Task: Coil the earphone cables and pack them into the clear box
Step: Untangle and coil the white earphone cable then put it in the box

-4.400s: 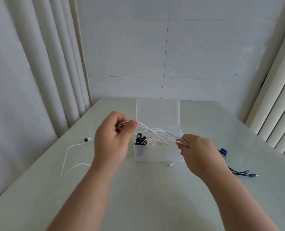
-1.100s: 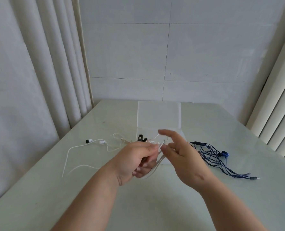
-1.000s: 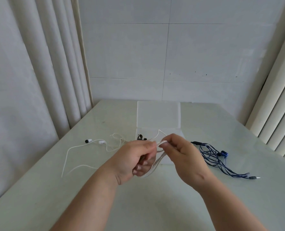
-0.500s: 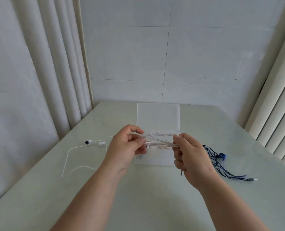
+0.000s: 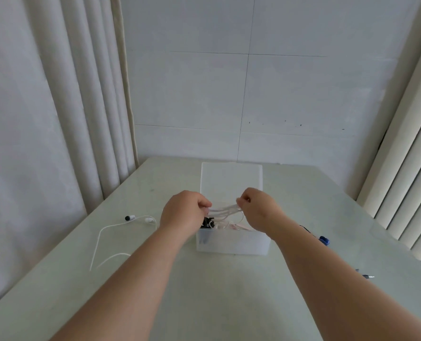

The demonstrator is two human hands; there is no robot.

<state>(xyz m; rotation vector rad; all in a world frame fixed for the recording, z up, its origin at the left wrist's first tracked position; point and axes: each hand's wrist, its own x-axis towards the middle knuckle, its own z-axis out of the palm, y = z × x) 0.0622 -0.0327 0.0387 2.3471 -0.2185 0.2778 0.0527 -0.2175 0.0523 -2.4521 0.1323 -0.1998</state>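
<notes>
Left hand (image 5: pixel 183 212) and right hand (image 5: pixel 258 209) pinch a stretched white cable bundle (image 5: pixel 225 209) above the clear box (image 5: pixel 233 242); blue earphones (image 5: pixel 324 240) lie right.

You've got the coiled white earphone cable (image 5: pixel 225 209) stretched flat over the open clear box (image 5: pixel 233 243), w/ black earbuds (image 5: pixel 207 223) & pale cable already inside, another white earphone cable (image 5: pixel 111 231) loose at left, blue earphones (image 5: pixel 324 240) at right.

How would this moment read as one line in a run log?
both hands: left, right hold white cable coil | over open clear box | white earphones, blue cable on table
</notes>
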